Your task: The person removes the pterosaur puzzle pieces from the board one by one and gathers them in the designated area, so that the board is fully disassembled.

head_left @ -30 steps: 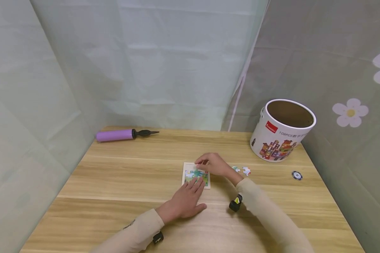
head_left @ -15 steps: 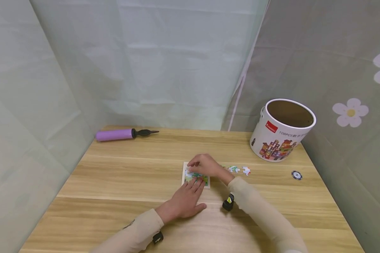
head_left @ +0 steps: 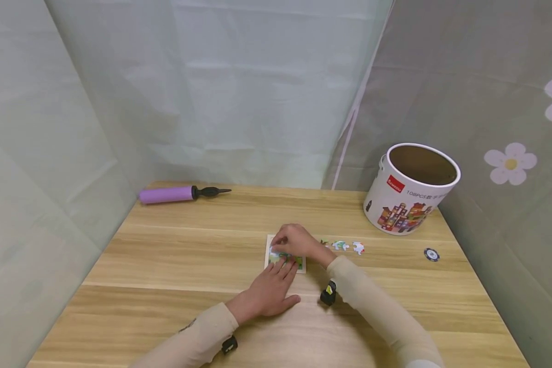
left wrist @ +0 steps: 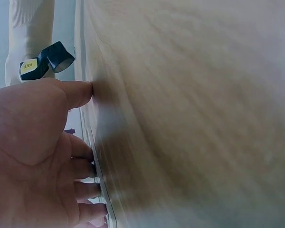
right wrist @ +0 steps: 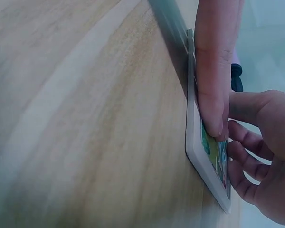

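Observation:
A small square jigsaw puzzle in a pale frame (head_left: 268, 260) lies mid-table, with blue and green picture parts showing. My left hand (head_left: 269, 291) rests flat, its fingers spread over the lower part of the puzzle. In the left wrist view, the left hand's fingers (left wrist: 85, 190) reach over the frame's edge. My right hand (head_left: 296, 241) is bent over the upper left of the puzzle, fingertips touching it. The right wrist view shows its curled fingers (right wrist: 247, 142) at the puzzle's surface (right wrist: 213, 152); whether they pinch a piece is hidden. Loose jigsaw pieces (head_left: 340, 246) lie just right of it.
A white toy-block bucket (head_left: 395, 204) stands at the back right, with a poker chip (head_left: 431, 254) in front of it. At the back left lies a purple hand pump (head_left: 167, 194) with a black nozzle. Hanging cloth (head_left: 257, 92) surrounds the table (head_left: 165, 266).
My right hand has shifted left across the top of the puzzle and then settled at its upper left. More of the loose pieces now show. The left hand stays in place.

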The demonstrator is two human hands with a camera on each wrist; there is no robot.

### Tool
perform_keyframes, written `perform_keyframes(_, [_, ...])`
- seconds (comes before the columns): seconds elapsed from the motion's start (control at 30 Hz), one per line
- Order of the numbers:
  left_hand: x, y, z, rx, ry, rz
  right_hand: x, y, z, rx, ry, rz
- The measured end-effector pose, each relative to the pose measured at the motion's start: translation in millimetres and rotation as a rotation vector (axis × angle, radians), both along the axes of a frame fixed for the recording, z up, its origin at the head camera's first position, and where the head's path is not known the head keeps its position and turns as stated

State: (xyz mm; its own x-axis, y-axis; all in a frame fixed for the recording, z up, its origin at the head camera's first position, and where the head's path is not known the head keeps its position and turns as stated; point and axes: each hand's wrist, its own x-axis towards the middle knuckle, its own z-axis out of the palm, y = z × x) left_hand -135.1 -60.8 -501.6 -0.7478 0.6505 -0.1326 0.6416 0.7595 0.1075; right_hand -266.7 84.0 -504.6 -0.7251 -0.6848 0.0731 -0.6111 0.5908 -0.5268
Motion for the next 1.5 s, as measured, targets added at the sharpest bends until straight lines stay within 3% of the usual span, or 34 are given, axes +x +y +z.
perform_keyframes(0.33, [-0.6, -0.6, 1.3, 0.011, -0.01, 0.004, 2.2, -2.6, 1.9, -0.008, -0.037, 0.005])
perform_keyframes(0.67, [-0.6, -0.4, 2.8, 0.015, -0.024, 0.002, 2.6, -2.7, -1.0, -0.067, -0.146, -0.026])
perform_keyframes(1.0, [-1.1, 1.6, 4.7, 0.019, -0.029, 0.009, 0.6, -1.2, -3.1, -0.057, -0.141, -0.021])
perform_keyframes(1.5, [-3.6, 1.3, 8.2, 0.045, -0.091, 0.048, 1.6, -1.6, -2.1, -0.082, -0.139, -0.034])
